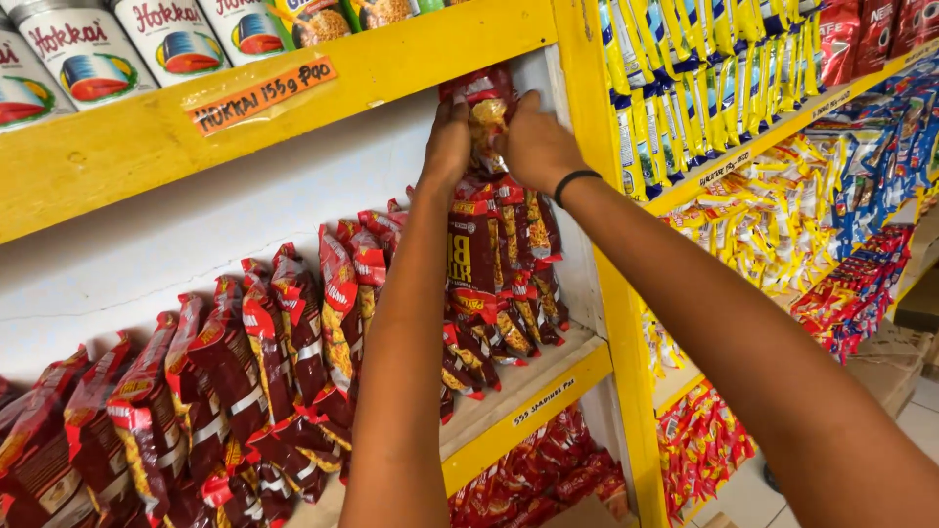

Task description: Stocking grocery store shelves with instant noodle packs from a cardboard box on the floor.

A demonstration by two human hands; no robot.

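- Fingers of the left hand (448, 147) and the right hand (533, 145) close from both sides on the top of a red snack sachet strip (486, 108), just under the upper yellow shelf board (323, 88) at the top centre of the frame; the strip's top sits between the two sets of fingertips and touches them.
- Below the hands, the strip hangs down as a chain of red and yellow sachets (499, 264) reaching the lower yellow shelf (533, 391).
- A black band (575, 182) circles the right wrist.
- Lower left: rows of dark red packets (245, 381) lean against one another on the lower shelf.
- On the upper board, left of the hands, an orange handwritten price label (262, 95) is stuck flat.
- Upper left corner: white cans (88, 54) with red lettering stand on the top shelf.
- Right of the yellow upright (611, 274): hanging strips of yellow and blue sachets (704, 78), then yellow and red ones (782, 215) below.
- Bottom centre: more red packets (548, 479) lie under the lower shelf.
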